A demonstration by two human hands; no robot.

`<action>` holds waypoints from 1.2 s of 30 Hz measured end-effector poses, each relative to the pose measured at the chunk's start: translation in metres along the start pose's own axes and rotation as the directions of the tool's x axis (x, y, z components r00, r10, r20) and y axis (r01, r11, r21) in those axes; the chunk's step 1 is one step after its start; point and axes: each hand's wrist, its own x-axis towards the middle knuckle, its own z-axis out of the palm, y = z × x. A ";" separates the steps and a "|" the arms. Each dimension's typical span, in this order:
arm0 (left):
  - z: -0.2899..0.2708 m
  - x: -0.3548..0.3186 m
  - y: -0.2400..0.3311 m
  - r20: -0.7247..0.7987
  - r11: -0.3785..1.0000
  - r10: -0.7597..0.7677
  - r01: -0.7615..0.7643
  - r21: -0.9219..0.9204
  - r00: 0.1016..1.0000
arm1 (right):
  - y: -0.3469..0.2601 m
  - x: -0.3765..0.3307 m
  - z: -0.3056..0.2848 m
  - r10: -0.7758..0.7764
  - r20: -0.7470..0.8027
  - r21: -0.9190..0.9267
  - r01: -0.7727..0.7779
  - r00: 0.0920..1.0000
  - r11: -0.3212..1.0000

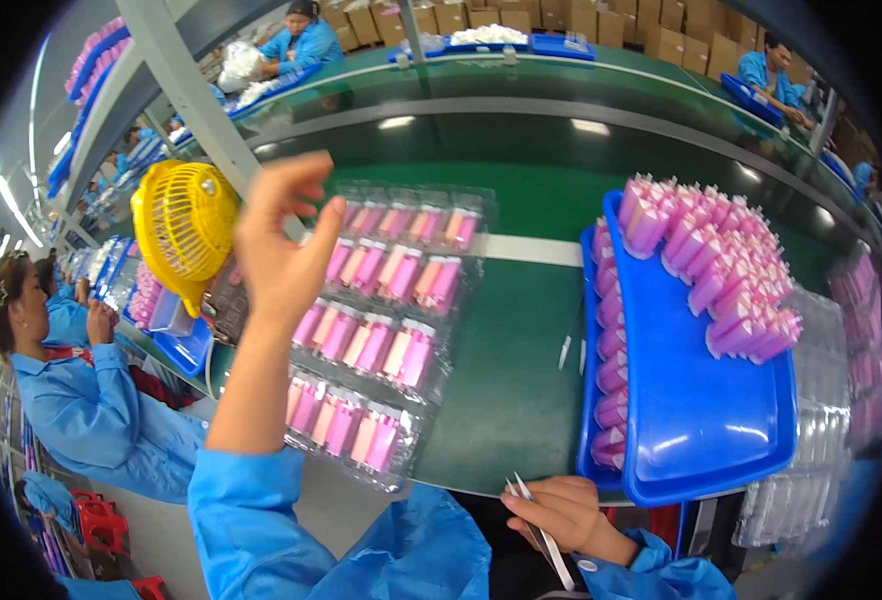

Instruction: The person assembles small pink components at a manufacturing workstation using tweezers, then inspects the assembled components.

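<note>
I see my left grip (283, 245) spread — the clear blister tray (445, 350) of pink pieces (416, 360) to its right. My right grip (566, 512) pinches metal tweezers (558, 563) — the blue tray (696, 430) beyond, rightward.

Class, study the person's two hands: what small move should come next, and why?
Probably lower the left hand toward the pink pieces in the clear packaging: it is raised, blurred and seemingly holding nothing, while the right hand holds tweezers low by the near edge of the green work surface.
</note>
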 end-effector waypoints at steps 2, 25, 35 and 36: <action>0.001 0.005 0.084 -0.036 0.912 0.336 -0.335 -0.235 0.941 | 0.002 -0.005 -0.003 0.043 0.000 -0.047 -0.043 0.999 0.998; -0.107 0.033 0.178 -0.348 0.541 0.841 -0.636 0.550 0.414 | -0.017 -0.005 0.017 -0.012 -0.091 -0.162 -0.003 0.996 0.987; -0.050 0.010 0.180 -0.240 0.686 0.723 -0.634 0.357 0.647 | 0.007 0.011 0.011 -0.052 -0.098 -0.047 0.047 0.994 0.998; -0.040 0.012 0.179 -0.241 0.683 0.728 -0.650 0.333 0.642 | 0.007 0.007 0.010 -0.033 -0.117 -0.065 0.026 0.993 0.998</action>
